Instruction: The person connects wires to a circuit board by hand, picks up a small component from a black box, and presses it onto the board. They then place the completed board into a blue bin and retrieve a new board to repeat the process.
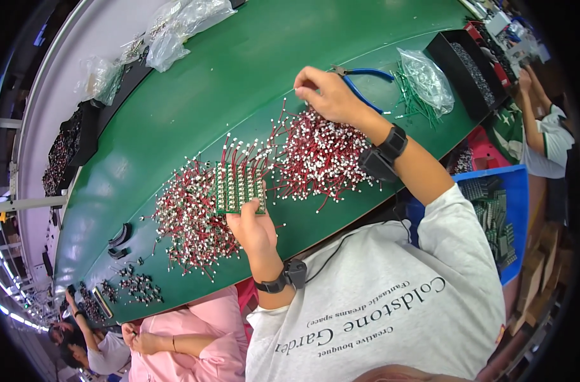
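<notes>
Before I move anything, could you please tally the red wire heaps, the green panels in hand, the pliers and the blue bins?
Red wire heaps: 2
Green panel in hand: 1
Pliers: 1
Blue bin: 1
Total: 5

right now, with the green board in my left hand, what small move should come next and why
Probably lower your right hand to the right-hand heap of red wires and pinch one: that hand is beside the heap, while your left hand holds the green board, with similar wires along its far edge.
</notes>
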`<state>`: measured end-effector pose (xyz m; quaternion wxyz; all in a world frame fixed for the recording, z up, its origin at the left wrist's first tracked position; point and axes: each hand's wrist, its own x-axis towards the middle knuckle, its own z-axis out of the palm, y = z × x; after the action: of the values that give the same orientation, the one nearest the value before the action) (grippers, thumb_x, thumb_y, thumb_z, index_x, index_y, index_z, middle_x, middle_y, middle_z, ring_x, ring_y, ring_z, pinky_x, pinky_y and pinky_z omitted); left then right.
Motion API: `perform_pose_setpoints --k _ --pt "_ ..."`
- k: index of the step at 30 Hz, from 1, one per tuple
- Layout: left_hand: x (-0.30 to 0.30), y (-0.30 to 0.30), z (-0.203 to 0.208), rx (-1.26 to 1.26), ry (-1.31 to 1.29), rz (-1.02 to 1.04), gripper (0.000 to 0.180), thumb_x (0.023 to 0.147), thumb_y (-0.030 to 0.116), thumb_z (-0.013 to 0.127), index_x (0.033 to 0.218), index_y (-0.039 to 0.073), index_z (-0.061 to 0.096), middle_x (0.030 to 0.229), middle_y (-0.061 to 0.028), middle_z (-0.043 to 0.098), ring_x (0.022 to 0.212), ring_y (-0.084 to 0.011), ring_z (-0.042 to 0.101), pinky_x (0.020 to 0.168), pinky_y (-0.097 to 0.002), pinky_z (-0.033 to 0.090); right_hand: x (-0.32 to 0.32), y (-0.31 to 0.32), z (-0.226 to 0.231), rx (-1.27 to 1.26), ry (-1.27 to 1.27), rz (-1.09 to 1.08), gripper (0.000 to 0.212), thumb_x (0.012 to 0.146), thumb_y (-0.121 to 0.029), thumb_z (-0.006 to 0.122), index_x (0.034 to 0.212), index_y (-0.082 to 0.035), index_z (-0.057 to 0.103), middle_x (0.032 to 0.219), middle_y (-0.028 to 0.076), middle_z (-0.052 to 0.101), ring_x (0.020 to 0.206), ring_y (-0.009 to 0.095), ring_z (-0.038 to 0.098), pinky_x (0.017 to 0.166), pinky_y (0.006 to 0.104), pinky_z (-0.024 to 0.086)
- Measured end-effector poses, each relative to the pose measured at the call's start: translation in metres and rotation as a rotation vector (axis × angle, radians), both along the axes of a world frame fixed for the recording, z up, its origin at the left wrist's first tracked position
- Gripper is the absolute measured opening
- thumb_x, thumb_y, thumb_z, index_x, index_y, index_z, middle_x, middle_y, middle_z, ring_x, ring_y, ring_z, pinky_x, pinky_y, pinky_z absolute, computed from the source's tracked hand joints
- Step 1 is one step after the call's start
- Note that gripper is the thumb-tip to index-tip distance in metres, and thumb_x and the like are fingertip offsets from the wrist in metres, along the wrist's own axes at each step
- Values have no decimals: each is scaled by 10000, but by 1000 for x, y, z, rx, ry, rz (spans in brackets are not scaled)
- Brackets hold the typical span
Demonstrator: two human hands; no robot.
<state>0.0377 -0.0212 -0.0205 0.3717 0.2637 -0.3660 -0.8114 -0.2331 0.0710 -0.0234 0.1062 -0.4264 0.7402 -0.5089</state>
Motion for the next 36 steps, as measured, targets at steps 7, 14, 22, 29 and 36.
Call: perform_pose_setpoints --k 7,14,22,29,36 --pt "-13 5 8 175 105 -71 473 845 -83 472 1308 10 487 1186 -139 612 1099 -253 612 1054 -498 464 60 25 60 -152 -29 198 113 887 -57 648 978 10 637 849 77 649 784 147 630 707 293 510" --pt "-17 12 14 141 87 -127 451 859 -64 481 1301 23 490 1209 -116 591 1102 -226 598 1021 -439 480 117 23 34 -92 49 296 99 851 -71 671 881 7 619 769 106 584 668 248 603 587 355 479" --pt "-21 22 14 -13 67 -148 497 794 -155 478 1276 -38 476 1156 -118 587 1060 -210 601 985 -396 486 125 17 21 -106 174 174 94 813 -37 655 868 26 611 754 117 551 647 277 578 559 374 477" --pt "-19 24 2 -161 -26 -138 392 812 -144 508 1191 -51 539 1069 -76 618 948 -137 615 847 -291 508 133 19 22 -43 285 126 95 791 -34 650 816 23 578 766 130 555 662 288 595 579 389 495" --pt "-15 21 -14 -265 -133 -170 329 838 -118 521 1156 -49 573 1063 -59 634 925 -115 610 815 -260 498 143 19 19 98 495 98 120 796 -45 653 836 13 557 783 131 564 725 299 602 631 389 516"
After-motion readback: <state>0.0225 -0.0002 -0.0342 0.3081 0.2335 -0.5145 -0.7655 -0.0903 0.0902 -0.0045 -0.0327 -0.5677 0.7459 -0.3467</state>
